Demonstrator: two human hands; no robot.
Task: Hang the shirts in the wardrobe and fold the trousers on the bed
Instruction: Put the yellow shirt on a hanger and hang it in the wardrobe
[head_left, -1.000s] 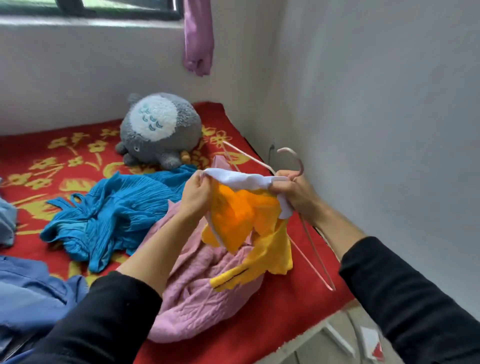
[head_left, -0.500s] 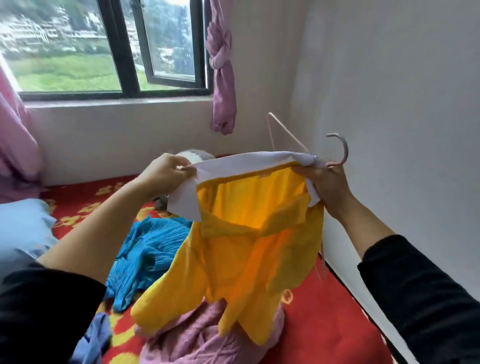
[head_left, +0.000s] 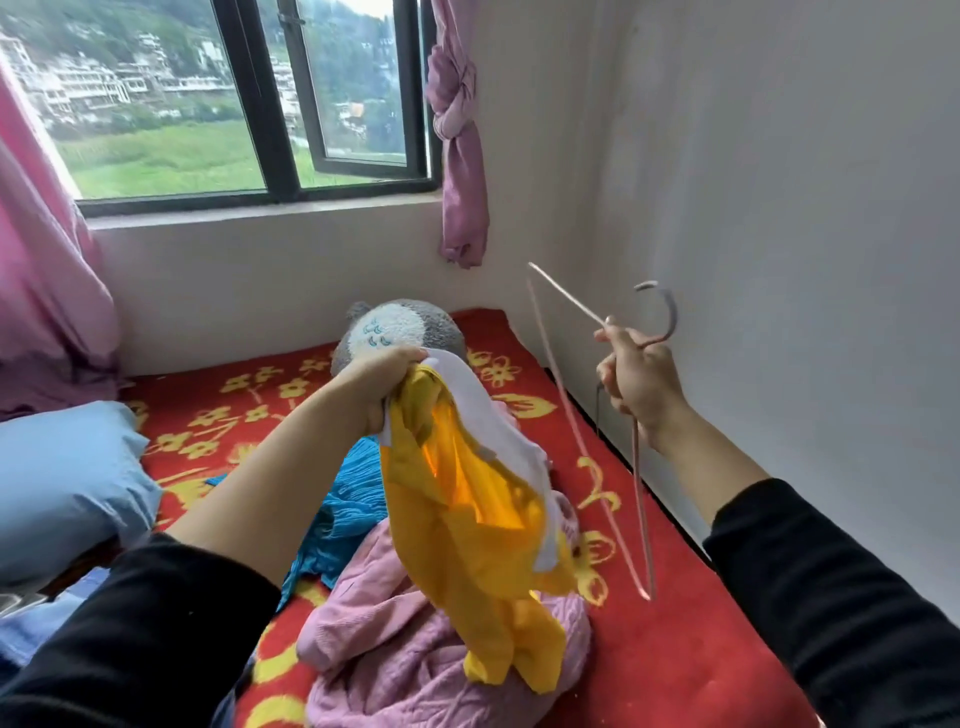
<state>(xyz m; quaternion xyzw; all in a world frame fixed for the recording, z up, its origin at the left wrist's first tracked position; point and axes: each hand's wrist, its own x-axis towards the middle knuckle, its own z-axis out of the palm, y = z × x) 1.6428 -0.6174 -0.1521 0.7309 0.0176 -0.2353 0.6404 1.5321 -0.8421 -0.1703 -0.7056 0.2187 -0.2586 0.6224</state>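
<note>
My left hand (head_left: 384, 382) grips the bunched white-trimmed top of a yellow shirt (head_left: 467, 535), which hangs down over the bed. My right hand (head_left: 636, 382) holds a thin pink wire hanger (head_left: 641, 519) by its neck, apart from the shirt, with the hook pointing up and right. Below the shirt lies a pink knitted garment (head_left: 395, 654), and a crumpled blue garment (head_left: 348, 514) lies behind it. All rest on the bed's red blanket with yellow flowers (head_left: 691, 654).
A grey plush toy (head_left: 395, 325) sits at the bed's head under the window (head_left: 249, 98). A blue pillow (head_left: 62, 483) lies at left. Pink curtains (head_left: 460, 135) hang beside the window. A white wall (head_left: 779, 208) runs close along the bed's right side.
My right hand has let go of the shirt's collar and moved right with the hanger. My left hand has gathered the shirt's top, so the shirt now hangs bunched from it.
</note>
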